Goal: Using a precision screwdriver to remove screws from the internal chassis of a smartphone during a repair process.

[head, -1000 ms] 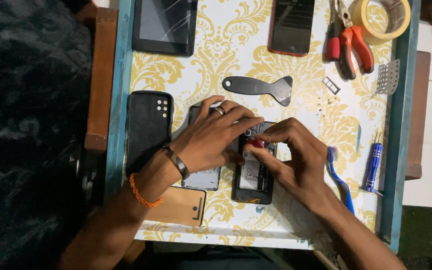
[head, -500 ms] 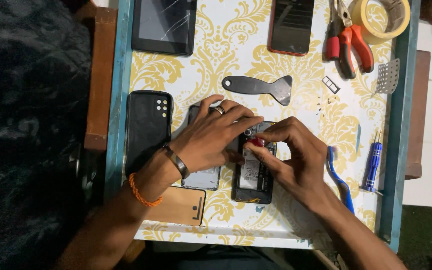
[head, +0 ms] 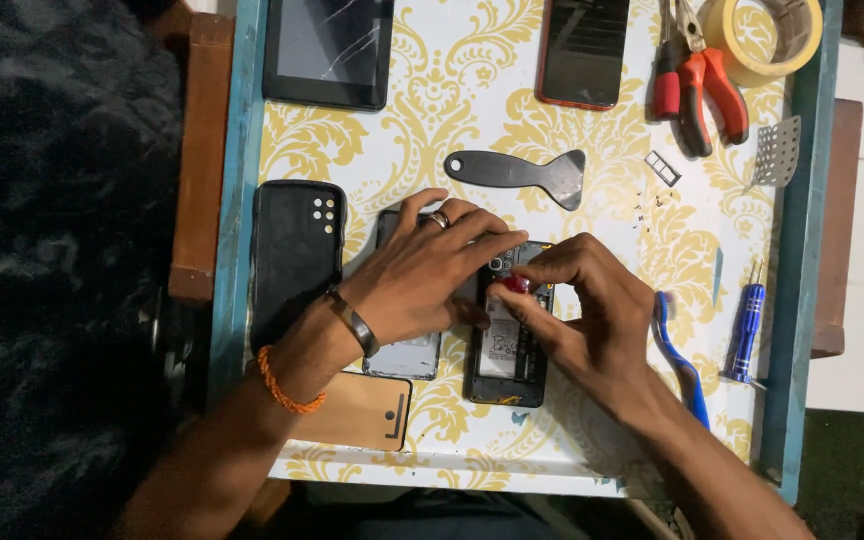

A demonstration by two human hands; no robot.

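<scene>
The opened black phone with its back removed [head: 508, 345] lay near the front edge of the yellow-and-white patterned table [head: 472, 150]. The left hand [head: 422, 270] pressed flat on its upper end, fingers together. The right hand [head: 592, 315] pinched a small red-tipped tool [head: 517, 284] over it — a blue toothbrush [head: 680, 355] just beside.
</scene>
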